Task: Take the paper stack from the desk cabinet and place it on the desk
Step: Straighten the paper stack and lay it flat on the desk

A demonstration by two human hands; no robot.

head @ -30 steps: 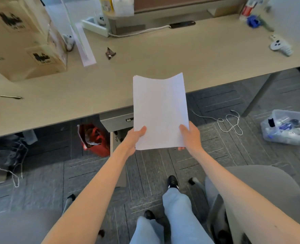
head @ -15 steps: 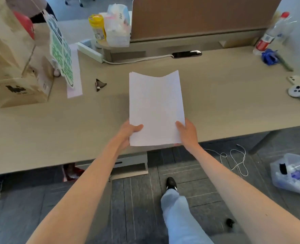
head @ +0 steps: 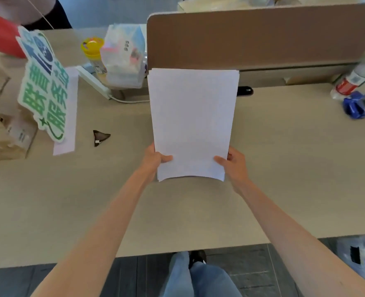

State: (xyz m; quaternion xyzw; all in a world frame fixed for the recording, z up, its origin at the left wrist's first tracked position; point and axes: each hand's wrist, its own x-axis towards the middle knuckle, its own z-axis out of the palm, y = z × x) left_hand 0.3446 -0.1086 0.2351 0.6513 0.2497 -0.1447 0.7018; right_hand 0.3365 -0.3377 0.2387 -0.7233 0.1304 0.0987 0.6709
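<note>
Two hands (head: pixel 156 160) (head: pixel 234 165), flat white paper stack (head: pixel 192 123)

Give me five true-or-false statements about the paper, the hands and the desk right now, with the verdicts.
1. Both hands hold the paper stack by its near end. True: the left hand and the right hand each grip a near corner.
2. The stack lies flat on the desk, released. False: both hands grip it, and its near edge bows upward.
3. A small dark triangular object lies on the desk left of the stack. True.
4. The yellow-lidded jar stands to the right of the stack. False: it stands at the far left.
5. The blue object touches the paper. False: it sits well apart, at the right edge.
</note>
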